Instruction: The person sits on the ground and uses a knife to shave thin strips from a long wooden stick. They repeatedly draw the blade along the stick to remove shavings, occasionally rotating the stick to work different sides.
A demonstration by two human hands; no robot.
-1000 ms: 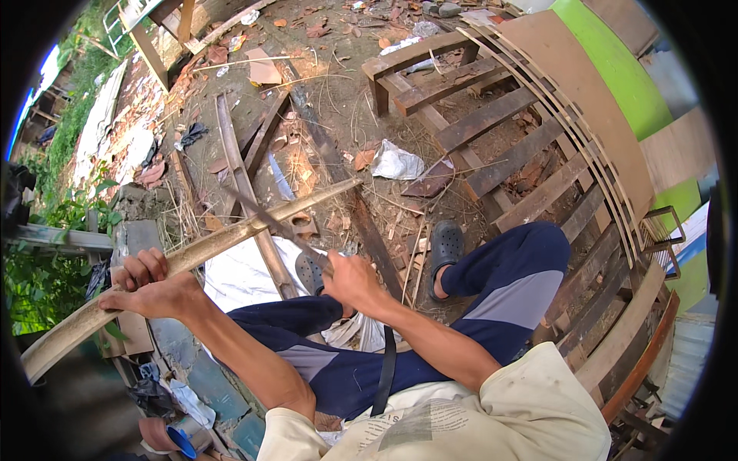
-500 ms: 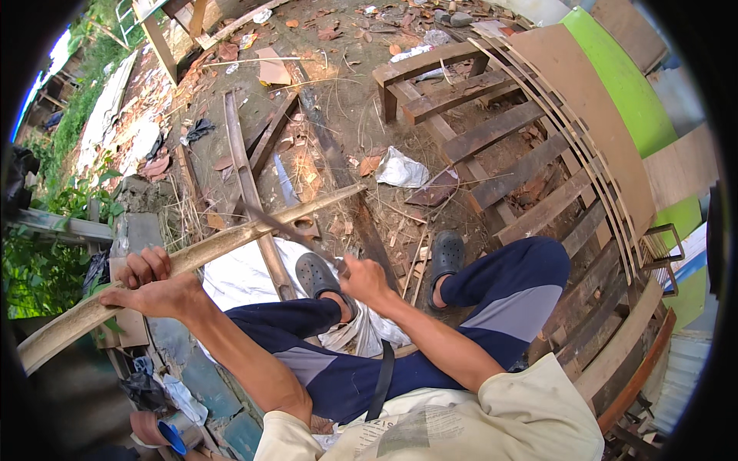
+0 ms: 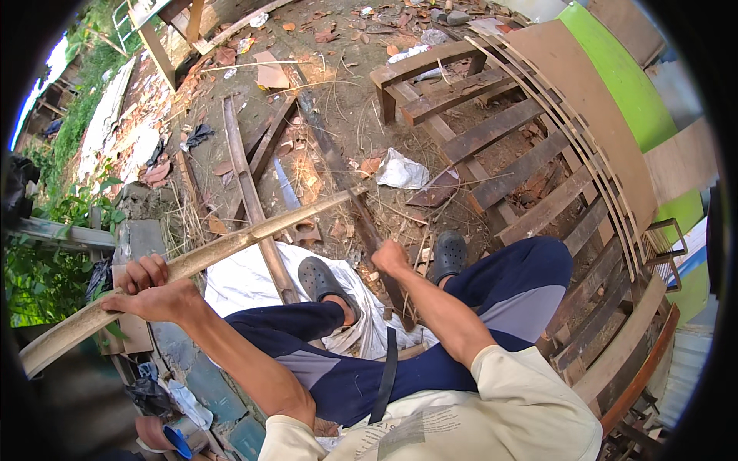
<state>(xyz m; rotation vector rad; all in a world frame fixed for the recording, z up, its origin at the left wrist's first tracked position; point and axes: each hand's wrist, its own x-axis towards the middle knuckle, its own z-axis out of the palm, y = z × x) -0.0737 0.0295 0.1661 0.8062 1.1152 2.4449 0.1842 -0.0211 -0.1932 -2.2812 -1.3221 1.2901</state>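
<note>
My left hand (image 3: 154,290) is closed around a long split bamboo strip (image 3: 257,233), its pale hollow side up. The strip slants from the lower left to the middle of the view. My right hand (image 3: 392,259) is a fist on the handle of a machete (image 3: 364,220), whose dark blade points up and away, its tip close to the bamboo's far end. Against the dark plank behind, the blade's outline is hard to make out. Another split bamboo length (image 3: 244,180) lies on the ground, passing under the held one.
A slatted wooden frame (image 3: 496,180) stands on the right, with thin curved strips (image 3: 588,154) along it. White cloth (image 3: 242,276) lies by my shoes. A dark plank (image 3: 327,146), a saw blade (image 3: 286,184) and wood scraps cover the ground ahead. A block wall (image 3: 204,373) is at lower left.
My right hand has moved right and slightly forward with the machete. The blade, which crossed over the bamboo before, now points to its far end. My left hand and the bamboo have barely moved.
</note>
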